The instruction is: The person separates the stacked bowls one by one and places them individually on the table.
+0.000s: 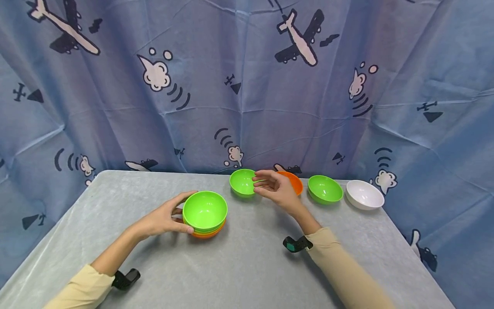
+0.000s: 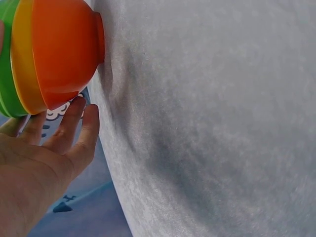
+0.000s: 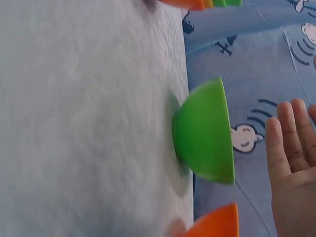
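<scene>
My left hand (image 1: 162,219) holds the side of a stack of bowls, thumb at the front and fingers round the back. A green bowl (image 1: 205,210) tops the stack; in the left wrist view a yellow bowl (image 2: 23,54) and an orange bowl (image 2: 66,49) show beneath it. My right hand (image 1: 275,189), fingers relaxed and holding nothing, hovers by a single green bowl (image 1: 241,183) at the back of the table. The right wrist view shows a gap between the fingers (image 3: 289,138) and that bowl's rim.
Along the table's back edge, to the right, stand another orange bowl (image 1: 295,183), a green bowl (image 1: 325,191) and a white bowl (image 1: 364,195). A blue patterned curtain (image 1: 247,86) hangs behind the grey-covered table (image 1: 231,274).
</scene>
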Motion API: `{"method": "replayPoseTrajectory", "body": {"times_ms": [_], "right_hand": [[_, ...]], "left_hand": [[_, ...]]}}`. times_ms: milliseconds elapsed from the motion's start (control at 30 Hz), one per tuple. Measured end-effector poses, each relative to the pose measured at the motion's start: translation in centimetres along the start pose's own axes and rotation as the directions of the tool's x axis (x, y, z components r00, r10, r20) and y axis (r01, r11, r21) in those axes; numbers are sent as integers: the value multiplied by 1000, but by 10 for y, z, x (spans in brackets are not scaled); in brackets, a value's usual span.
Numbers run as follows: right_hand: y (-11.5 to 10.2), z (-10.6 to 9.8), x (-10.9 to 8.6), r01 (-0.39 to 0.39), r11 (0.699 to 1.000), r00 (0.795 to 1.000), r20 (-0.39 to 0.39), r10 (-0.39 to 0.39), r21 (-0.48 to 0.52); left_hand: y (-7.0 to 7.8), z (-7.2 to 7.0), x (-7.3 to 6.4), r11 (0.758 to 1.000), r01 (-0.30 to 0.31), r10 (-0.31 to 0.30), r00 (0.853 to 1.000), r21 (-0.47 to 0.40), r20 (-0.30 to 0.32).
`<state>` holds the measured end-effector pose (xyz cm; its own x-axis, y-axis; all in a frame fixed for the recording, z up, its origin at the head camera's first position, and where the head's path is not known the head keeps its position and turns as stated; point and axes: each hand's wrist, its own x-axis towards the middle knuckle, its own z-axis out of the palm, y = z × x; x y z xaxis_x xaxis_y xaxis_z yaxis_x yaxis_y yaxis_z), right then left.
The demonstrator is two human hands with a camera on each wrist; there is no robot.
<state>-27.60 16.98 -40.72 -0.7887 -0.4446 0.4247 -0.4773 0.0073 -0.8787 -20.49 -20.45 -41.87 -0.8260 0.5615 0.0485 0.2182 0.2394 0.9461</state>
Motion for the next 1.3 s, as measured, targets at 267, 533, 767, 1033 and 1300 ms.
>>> {"method": "replayPoseTrajectory", "body": {"times_ms": [267,533,767,1033,1300], "right_hand": [[0,24,5,-8,999,997,71,6,35],[0,44,5,-31,998,989,144,23,54],[-1,65,4,-85,996,962,262,74,34],[7,87,5,-104,994,927,363,93,11],[11,100,7,-109,993,934,338,119,-49]], "left_hand": [[1,-1,0,1000,13,-13,1000,9,-3],[1,0,1,1000,9,-9,1000,12,-1],[1,-1,0,1000,12,-12,1000,16,-6],[3,-1,-1,1000,7,-7,1000,13,-6],[3,-2,-1,1000,-8,8,1000,4,6]]}}
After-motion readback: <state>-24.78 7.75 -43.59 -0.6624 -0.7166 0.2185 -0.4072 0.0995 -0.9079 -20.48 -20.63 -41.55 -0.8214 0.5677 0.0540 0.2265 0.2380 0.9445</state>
